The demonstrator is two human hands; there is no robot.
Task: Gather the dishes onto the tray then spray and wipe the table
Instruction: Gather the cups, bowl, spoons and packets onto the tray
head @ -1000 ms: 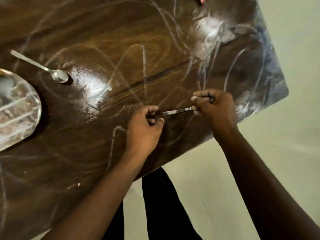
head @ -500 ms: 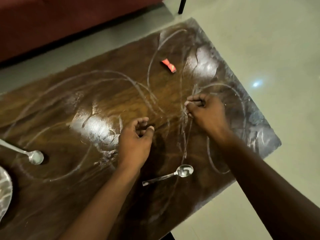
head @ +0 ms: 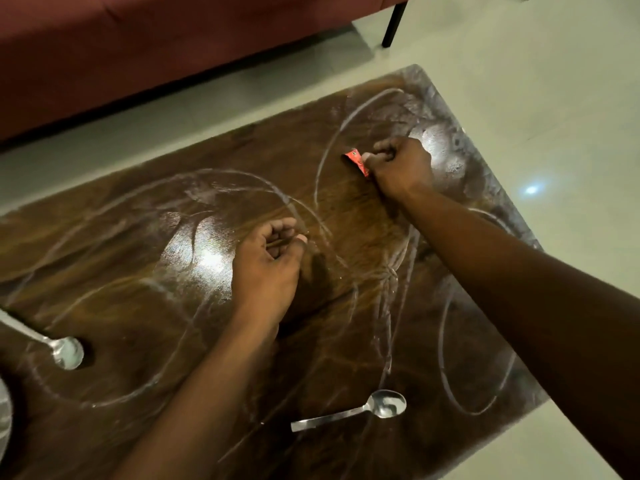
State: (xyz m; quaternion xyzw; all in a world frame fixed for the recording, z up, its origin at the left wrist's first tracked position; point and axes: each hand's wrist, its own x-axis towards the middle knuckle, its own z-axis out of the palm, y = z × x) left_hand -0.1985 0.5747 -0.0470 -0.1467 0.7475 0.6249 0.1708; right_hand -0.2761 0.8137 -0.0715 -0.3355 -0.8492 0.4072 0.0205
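Observation:
A dark wooden table (head: 173, 271) carries white powder smears. My right hand (head: 398, 166) is at the far right part of it, fingers pinched on a small red wrapper (head: 356, 161). My left hand (head: 268, 268) rests mid-table, fingers curled in with nothing visible inside. One steel spoon (head: 349, 412) lies near the front edge. A second spoon (head: 55, 346) lies at the left. A sliver of a steel plate (head: 4, 417) shows at the left border.
A dark red sofa (head: 156, 39) runs along the far side, with a black leg (head: 393, 24) at its right end. Pale floor tiles (head: 554, 98) surround the table. The table's right corner and front edge are close to my right forearm.
My right hand let go of the front spoon, which now lies on the table, then reached far-right and pinched the red wrapper. The view tilted up, showing the sofa.

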